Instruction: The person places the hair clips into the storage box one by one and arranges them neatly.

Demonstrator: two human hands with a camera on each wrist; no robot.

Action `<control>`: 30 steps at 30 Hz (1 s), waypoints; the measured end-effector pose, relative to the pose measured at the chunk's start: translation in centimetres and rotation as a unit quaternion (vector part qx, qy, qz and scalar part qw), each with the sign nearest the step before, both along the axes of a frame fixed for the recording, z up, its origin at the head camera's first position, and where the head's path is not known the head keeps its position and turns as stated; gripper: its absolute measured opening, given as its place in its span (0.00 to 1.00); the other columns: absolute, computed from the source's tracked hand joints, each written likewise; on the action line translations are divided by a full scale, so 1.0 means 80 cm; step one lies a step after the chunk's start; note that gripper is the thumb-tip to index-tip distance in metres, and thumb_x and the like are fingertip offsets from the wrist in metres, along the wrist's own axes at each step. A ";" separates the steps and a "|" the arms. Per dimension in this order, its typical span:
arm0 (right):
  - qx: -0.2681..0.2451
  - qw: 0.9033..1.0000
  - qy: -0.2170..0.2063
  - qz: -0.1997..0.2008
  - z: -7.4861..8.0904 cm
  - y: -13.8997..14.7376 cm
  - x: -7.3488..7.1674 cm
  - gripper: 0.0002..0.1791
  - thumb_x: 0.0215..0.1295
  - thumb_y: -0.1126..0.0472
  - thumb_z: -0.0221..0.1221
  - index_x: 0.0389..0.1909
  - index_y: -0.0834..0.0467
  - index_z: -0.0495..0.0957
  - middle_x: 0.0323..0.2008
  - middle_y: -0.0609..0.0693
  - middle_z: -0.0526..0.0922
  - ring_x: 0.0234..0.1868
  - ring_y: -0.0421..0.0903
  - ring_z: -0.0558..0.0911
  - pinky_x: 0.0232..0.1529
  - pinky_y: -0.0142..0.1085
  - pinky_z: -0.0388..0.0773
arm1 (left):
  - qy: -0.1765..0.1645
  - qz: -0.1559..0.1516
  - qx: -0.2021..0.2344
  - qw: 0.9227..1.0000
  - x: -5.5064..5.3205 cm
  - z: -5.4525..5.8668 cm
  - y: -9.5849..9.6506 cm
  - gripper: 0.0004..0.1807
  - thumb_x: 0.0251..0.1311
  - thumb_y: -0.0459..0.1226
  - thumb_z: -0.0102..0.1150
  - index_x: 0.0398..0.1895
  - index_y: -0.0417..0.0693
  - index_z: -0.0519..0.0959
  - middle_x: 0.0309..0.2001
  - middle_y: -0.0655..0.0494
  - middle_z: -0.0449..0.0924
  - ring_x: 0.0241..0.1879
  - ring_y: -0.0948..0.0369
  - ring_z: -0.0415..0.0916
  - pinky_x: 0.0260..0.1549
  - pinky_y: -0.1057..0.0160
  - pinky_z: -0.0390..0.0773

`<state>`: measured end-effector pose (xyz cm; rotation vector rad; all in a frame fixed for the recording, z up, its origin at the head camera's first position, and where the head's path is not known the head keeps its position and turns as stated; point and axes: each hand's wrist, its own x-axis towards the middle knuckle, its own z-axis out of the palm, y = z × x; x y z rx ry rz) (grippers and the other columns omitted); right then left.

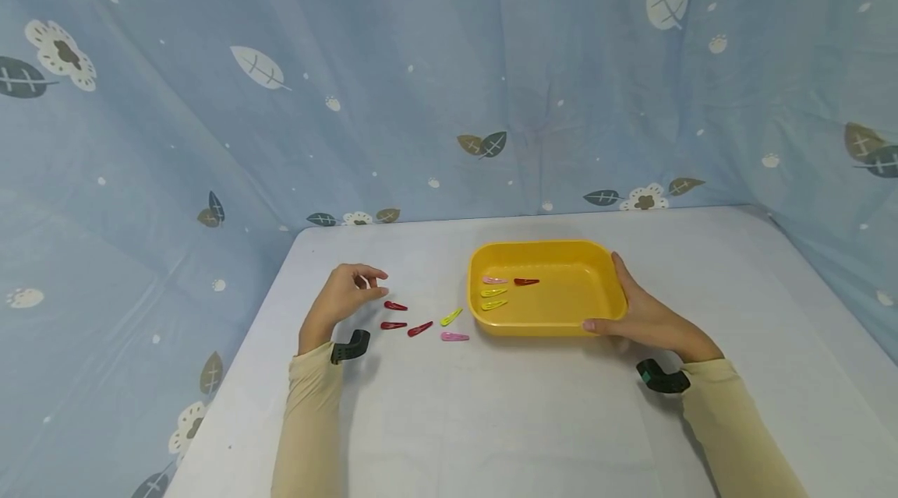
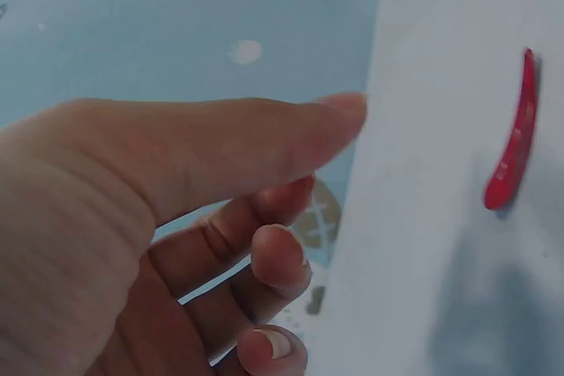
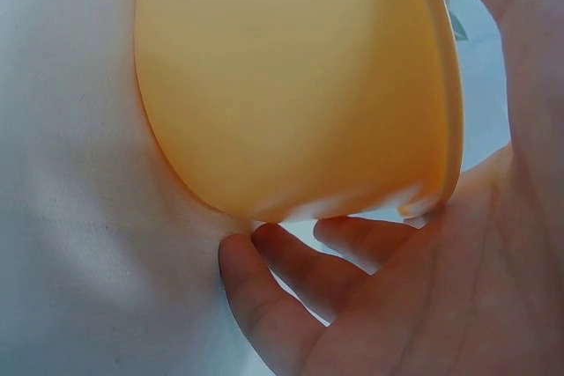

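Observation:
In the head view my left hand (image 1: 342,297) hovers over the table's left side, fingers loosely bent, with nothing between thumb and fingertips. Closest to it is a red snap hair clip (image 1: 396,305), which the left wrist view also shows apart from the thumb. My right hand (image 1: 648,319) grips the right end of a yellow plastic basin (image 1: 540,330), thumb at the near rim; in the right wrist view several fingers (image 3: 308,266) curl against its end wall. Inside lie a pink clip (image 1: 494,280), a dark red clip (image 1: 526,281) and two yellow clips (image 1: 494,305).
Between the left hand and the basin lie two more red clips (image 1: 420,329), a yellow-green clip (image 1: 451,317) and a pink clip (image 1: 454,337). A white cloth covers the table (image 1: 505,420). A blue patterned curtain (image 1: 421,93) stands behind it and along the left.

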<state>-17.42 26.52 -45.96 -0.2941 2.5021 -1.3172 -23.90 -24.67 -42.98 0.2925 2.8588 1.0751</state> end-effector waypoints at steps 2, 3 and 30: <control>-0.001 1.000 0.002 0.001 0.000 0.000 0.000 0.75 0.61 0.44 0.71 0.80 0.50 0.14 0.80 0.67 0.49 0.68 0.61 0.67 0.70 0.73 0.57 | -0.012 0.001 -0.001 1.000 -0.001 -0.003 -0.001 0.15 0.61 0.34 0.71 0.50 0.39 0.87 0.33 0.50 0.81 0.33 0.56 0.71 0.31 0.62 0.72; 0.000 1.000 0.004 0.002 -0.001 0.000 -0.001 0.75 0.61 0.44 0.71 0.80 0.50 0.14 0.80 0.67 0.50 0.68 0.61 0.67 0.70 0.73 0.57 | -0.018 0.002 -0.001 1.000 -0.002 -0.004 -0.002 0.14 0.61 0.33 0.71 0.50 0.39 0.87 0.33 0.51 0.81 0.32 0.56 0.71 0.31 0.61 0.72; 0.008 1.000 0.004 0.004 0.001 -0.001 0.002 0.74 0.62 0.44 0.70 0.80 0.50 0.14 0.81 0.69 0.45 0.71 0.64 0.64 0.69 0.74 0.58 | -0.064 -0.021 -0.019 0.998 -0.007 -0.028 -0.010 0.11 0.56 0.27 0.71 0.44 0.37 0.88 0.32 0.51 0.80 0.32 0.59 0.72 0.31 0.64 0.72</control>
